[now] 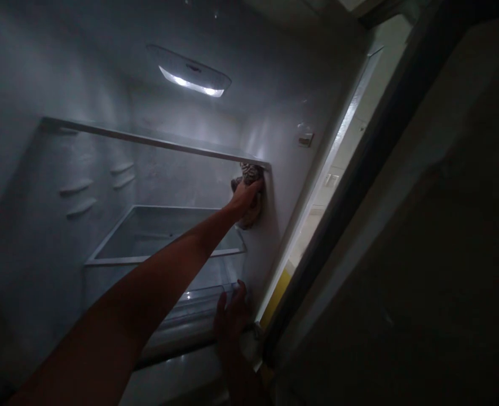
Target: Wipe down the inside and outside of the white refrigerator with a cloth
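Inside the dim refrigerator, my left hand [246, 196] is closed around a bunched patterned cloth [251, 171]. The cloth lies against the inner right wall, just under the front right corner of the upper glass shelf [160, 139]. Part of it hangs below my fingers. Lower down, my right hand [232, 316] is raised near the right end of the clear drawer [202, 293], fingers apart and holding nothing I can see. Whether it touches the drawer or wall cannot be made out in the dark.
A lower glass shelf [118, 260] sits above the drawer. Moulded ledges [75, 186] stick out from the left wall. A lit lamp [192, 84] is on the ceiling, with a small switch [305, 140] on the right wall. The dark open door [401, 254] stands at the right.
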The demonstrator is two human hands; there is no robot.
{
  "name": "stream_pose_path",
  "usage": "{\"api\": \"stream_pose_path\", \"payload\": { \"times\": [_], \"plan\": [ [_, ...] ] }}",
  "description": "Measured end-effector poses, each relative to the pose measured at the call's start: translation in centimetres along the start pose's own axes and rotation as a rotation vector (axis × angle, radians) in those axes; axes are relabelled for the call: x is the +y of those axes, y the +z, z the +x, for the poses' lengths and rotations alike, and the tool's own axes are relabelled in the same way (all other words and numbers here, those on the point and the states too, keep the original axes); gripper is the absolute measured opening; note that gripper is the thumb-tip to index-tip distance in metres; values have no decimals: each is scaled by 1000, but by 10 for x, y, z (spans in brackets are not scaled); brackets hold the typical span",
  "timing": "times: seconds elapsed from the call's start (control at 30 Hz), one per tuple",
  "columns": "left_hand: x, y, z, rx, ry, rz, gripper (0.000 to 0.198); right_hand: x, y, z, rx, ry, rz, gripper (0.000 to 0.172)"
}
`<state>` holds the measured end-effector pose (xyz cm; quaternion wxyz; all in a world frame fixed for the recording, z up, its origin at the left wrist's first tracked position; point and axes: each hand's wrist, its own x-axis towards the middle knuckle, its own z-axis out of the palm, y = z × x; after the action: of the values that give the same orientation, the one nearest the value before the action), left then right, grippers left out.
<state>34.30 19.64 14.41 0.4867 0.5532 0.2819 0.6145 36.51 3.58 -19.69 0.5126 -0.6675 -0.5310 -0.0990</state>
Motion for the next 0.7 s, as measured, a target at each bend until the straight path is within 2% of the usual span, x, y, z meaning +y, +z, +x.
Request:
{"api": "stream_pose_path", "payload": {
  "times": [0.1, 0.2, 0.23, 0.3, 0.37, 0.47, 0.53, 0.6, 0.7],
  "plan": [
    [-6, 4, -27, 21, 158, 84, 49, -3, -5, 1, -16, 16, 40, 49],
    [-18, -7, -70, -57, 393, 313, 69, -5, -7, 2, -21, 30, 50, 50],
    [-21, -12, -81, -109, 464, 403, 68, -5, -7, 2, -20, 30, 50, 51],
    [-23, -22, -92, -181, 516, 537, 52, -4, -6, 3, -21, 26, 53, 51],
    [-20, -25, -87, -152, 458, 547, 39, -3, -4, 2, -19, 32, 56, 51],
    [-12, -17, -59, -85, 356, 403, 40, -1, -2, 1, -8, 35, 59, 51],
    [-8, -7, -38, -104, 304, 311, 46, 1, 0, 1, -7, 32, 51, 52],
    [-5, 1, -23, -130, 285, 291, 41, 2, 2, 0, -8, 28, 32, 53],
    [-8, 2, -19, -140, 310, 295, 38, 6, 6, -2, 7, 12, -1, 52]
  ]
}}
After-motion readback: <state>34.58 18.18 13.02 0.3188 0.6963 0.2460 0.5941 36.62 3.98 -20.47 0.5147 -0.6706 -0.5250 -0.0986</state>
